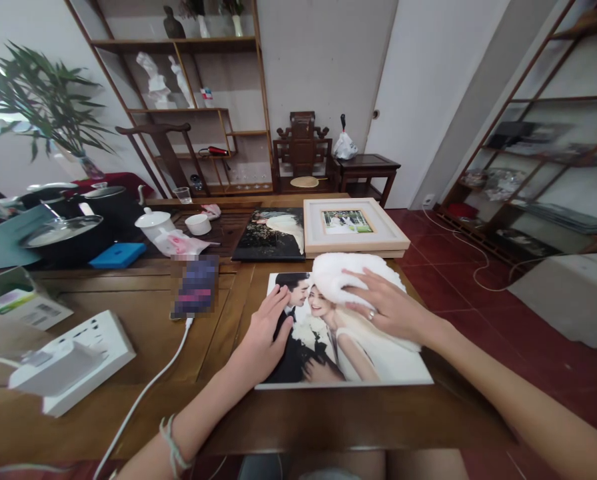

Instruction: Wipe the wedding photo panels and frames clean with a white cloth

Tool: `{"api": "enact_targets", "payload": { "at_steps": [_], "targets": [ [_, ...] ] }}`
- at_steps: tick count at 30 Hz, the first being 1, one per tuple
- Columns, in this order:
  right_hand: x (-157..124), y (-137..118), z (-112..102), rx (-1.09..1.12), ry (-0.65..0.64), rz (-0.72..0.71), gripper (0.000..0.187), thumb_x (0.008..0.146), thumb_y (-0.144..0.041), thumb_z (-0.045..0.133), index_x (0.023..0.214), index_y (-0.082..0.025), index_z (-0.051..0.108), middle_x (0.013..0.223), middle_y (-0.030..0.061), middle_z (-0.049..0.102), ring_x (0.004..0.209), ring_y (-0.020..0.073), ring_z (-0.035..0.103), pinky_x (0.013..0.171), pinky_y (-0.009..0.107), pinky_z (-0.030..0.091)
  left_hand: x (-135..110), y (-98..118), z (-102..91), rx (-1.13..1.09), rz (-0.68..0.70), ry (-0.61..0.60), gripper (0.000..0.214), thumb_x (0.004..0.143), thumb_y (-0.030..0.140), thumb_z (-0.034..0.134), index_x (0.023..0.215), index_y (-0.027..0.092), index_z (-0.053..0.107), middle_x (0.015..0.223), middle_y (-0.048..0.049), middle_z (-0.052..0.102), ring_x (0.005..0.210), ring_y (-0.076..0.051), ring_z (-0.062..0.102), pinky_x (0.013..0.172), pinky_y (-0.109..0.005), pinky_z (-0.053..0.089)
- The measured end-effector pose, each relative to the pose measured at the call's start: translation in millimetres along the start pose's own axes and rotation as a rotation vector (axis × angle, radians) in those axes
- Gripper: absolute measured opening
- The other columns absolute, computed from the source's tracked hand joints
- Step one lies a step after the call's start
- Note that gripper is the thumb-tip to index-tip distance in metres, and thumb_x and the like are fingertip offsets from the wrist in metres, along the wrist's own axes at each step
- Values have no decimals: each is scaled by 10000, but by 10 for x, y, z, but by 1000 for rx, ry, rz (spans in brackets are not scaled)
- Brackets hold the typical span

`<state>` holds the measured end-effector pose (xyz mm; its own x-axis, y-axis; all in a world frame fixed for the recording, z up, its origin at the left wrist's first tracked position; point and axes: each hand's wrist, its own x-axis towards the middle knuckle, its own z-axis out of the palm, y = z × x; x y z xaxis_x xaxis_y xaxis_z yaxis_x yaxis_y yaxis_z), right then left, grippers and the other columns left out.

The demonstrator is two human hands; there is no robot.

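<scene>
A large glossy wedding photo print point(378, 360) lies flat on the wooden table point(128, 320) in front of me. My left hand point(263, 330) rests flat on its left part, fingers stretched out. My right hand point(386, 303) presses a white fluffy cloth point(341, 277) onto the upper part of the print, fingers spread over the cloth; a ring shows on one finger.
Behind the print lie a dark photo panel point(271, 233) and a pale wooden picture frame point(353, 227). A phone point(196, 287) with a white cable, a white power strip point(78, 360), pots point(63, 230), a teapot point(153, 223) and bowls stand to the left. Shelves line the walls.
</scene>
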<state>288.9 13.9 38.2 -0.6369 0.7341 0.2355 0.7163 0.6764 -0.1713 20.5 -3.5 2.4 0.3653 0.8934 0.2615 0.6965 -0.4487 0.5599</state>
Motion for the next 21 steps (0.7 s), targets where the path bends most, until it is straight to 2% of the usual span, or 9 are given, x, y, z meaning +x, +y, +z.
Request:
{"api": "enact_targets", "payload": {
  "at_steps": [3,6,10,13,15,17,21],
  "targets": [
    [39,-51,32,-37,15,24,361,926,-222,393,1249,-238,554,1404,74,453,1372,295,211,1081,603,205,0,-4,7,-9,7,7,416,916,245,397,1322,170,449,1436,-124,427,1374,-239,301,1096,-469,310],
    [-126,-338,-10,-13,-54,-21,340,892,-189,434,1172,-266,610,1417,57,435,1377,312,167,1068,635,189,-6,-17,24,-5,8,19,413,915,236,398,1320,176,450,1436,-123,427,1372,-237,307,1097,-464,307],
    [-509,-806,-99,73,-165,-129,304,807,-182,551,1076,-270,663,1434,68,396,1351,346,215,1061,641,201,-15,-28,41,12,8,15,425,918,245,387,1326,137,439,1437,-147,419,1379,-245,291,1091,-482,311],
    [-687,-979,-141,91,-214,-219,223,823,-178,551,963,-265,701,1427,44,402,1324,325,296,1072,568,265,-19,-36,45,18,15,7,426,925,253,376,1332,143,432,1446,-141,407,1383,-239,282,1090,-485,311],
    [-700,-967,-161,98,-240,-244,205,838,-203,540,961,-249,697,1432,36,398,1336,309,281,1086,549,252,-22,-45,47,17,27,12,424,927,258,378,1335,156,430,1449,-134,405,1385,-235,276,1093,-481,307],
    [-635,-872,-171,112,-247,-223,252,843,-230,534,1062,-232,658,1455,41,365,1361,295,230,1104,556,201,-25,-52,46,16,42,24,426,928,259,383,1338,156,426,1448,-136,406,1386,-235,274,1099,-477,300],
    [-334,-566,-119,77,-133,-117,336,892,-268,479,1212,-221,570,1453,77,379,1380,278,193,1104,563,178,-23,-51,32,15,43,12,423,930,257,384,1339,159,431,1443,-137,413,1381,-241,287,1097,-478,305]
  ]
}}
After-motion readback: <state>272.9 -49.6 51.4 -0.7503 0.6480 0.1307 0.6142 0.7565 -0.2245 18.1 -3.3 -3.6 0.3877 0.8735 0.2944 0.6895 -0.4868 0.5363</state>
